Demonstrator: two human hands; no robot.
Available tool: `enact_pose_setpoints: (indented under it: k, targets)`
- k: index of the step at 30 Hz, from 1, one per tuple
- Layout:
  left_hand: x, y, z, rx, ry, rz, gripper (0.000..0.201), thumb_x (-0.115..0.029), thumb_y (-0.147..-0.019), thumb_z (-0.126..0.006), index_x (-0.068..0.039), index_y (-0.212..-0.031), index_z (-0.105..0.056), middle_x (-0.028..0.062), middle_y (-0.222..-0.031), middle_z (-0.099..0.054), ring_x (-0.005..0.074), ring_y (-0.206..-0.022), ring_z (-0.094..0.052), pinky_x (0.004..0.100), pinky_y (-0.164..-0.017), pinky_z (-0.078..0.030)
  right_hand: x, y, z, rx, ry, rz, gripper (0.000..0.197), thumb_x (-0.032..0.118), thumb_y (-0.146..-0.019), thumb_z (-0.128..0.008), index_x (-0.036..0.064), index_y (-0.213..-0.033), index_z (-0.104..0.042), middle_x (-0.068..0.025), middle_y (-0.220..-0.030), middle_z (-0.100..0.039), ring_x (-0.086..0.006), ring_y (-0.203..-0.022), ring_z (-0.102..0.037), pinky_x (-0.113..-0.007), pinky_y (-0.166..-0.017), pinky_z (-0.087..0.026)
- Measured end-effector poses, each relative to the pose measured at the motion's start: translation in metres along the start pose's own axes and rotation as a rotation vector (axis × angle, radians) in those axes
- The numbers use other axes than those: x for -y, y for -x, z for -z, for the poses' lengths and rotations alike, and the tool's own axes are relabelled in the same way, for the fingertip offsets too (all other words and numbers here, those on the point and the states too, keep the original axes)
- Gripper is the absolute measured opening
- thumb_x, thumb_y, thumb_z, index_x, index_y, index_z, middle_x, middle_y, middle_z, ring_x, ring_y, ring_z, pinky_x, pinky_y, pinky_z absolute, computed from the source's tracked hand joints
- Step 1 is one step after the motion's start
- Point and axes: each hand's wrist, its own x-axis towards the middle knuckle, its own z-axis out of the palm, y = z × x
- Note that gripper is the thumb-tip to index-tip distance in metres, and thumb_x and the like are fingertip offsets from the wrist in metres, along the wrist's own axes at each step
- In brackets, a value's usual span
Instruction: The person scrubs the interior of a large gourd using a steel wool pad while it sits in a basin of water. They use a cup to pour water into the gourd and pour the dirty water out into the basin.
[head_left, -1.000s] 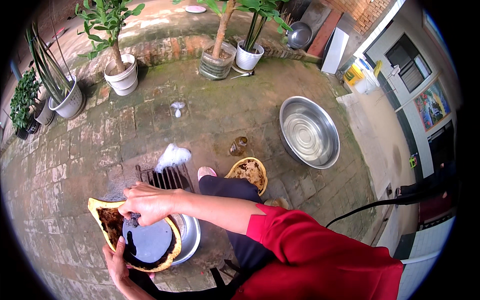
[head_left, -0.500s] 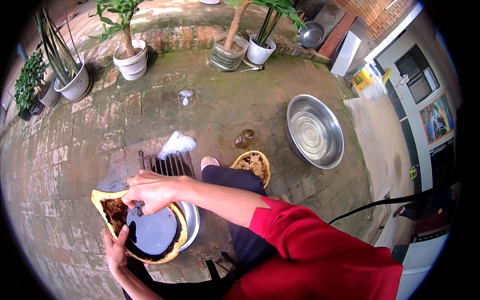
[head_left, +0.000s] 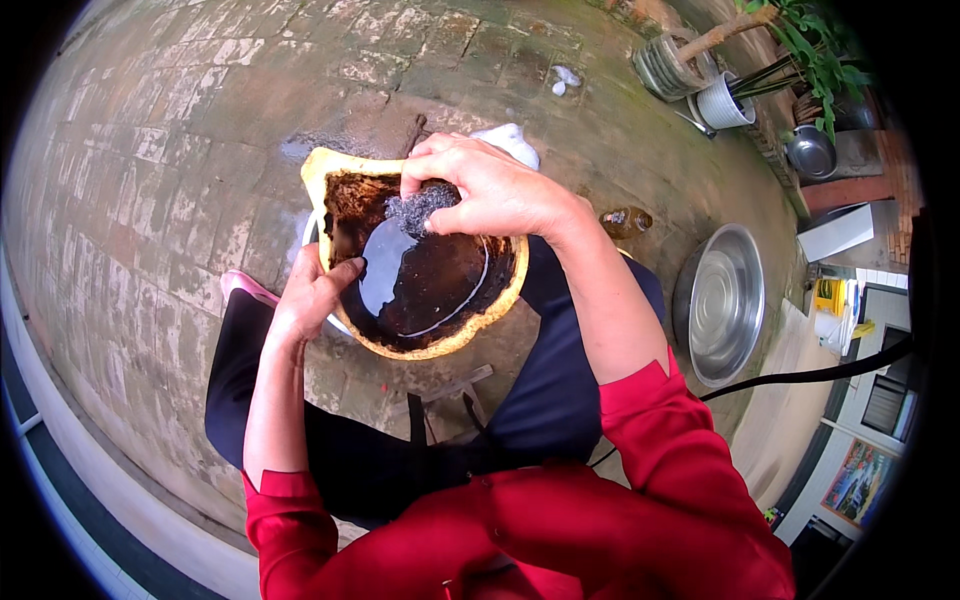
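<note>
From the head camera, the left hand (head_left: 312, 296) grips the near rim of a yellow pan (head_left: 425, 268) held over the knees, brick paving (head_left: 150, 180) open all around. The right hand (head_left: 490, 188) clenches a grey steel scrubber (head_left: 418, 210) against the blackened inside. Since before, the view has swung; the steel basin (head_left: 722, 304) now sits right.

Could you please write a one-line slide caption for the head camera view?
Left hand steadies a blackened yellow pan while right hand presses a steel scouring pad inside.
</note>
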Motion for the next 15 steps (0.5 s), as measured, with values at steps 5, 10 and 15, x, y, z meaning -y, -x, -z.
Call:
enact_pose_setpoints:
  k: [5, 10, 15]
  targets:
    - [0.035, -0.008, 0.008, -0.024, 0.024, -0.100, 0.023, 0.002, -0.082, -0.054, 0.006, -0.104, -0.060, 0.0040, -0.092, -0.065, 0.0119, -0.082, -0.056, 0.0271, -0.077, -0.045, 0.003, -0.001, 0.014, -0.202, -0.179, 0.004, 0.027, 0.011, -0.069, -0.066, 0.0008, -0.092, -0.056, -0.0106, -0.101, -0.060, -0.0216, -0.103, -0.056, -0.034, -0.091, -0.043]
    - [0.033, -0.008, 0.008, -0.163, 0.020, -0.116, 0.022, 0.000, -0.078, -0.053, 0.007, -0.098, -0.060, 0.0050, -0.087, -0.064, 0.0122, -0.078, -0.055, 0.0260, -0.072, -0.044, -0.001, 0.001, 0.015, -0.376, -0.259, -0.172, 0.022, 0.009, -0.074, -0.063, 0.0006, -0.092, -0.056, -0.0033, -0.082, -0.059, -0.0109, -0.076, -0.054, -0.027, -0.071, -0.044]
    - [0.023, -0.007, 0.014, -0.299, 0.058, -0.070, 0.025, -0.003, -0.077, -0.054, 0.007, -0.099, -0.057, 0.0061, -0.085, -0.061, 0.0133, -0.074, -0.054, 0.0263, -0.066, -0.044, -0.006, -0.006, 0.007, -0.473, -0.371, -0.175, 0.020, 0.009, -0.072, -0.067, -0.0001, -0.089, -0.059, -0.0049, -0.079, -0.062, -0.0119, -0.072, -0.057, -0.028, -0.066, -0.045]
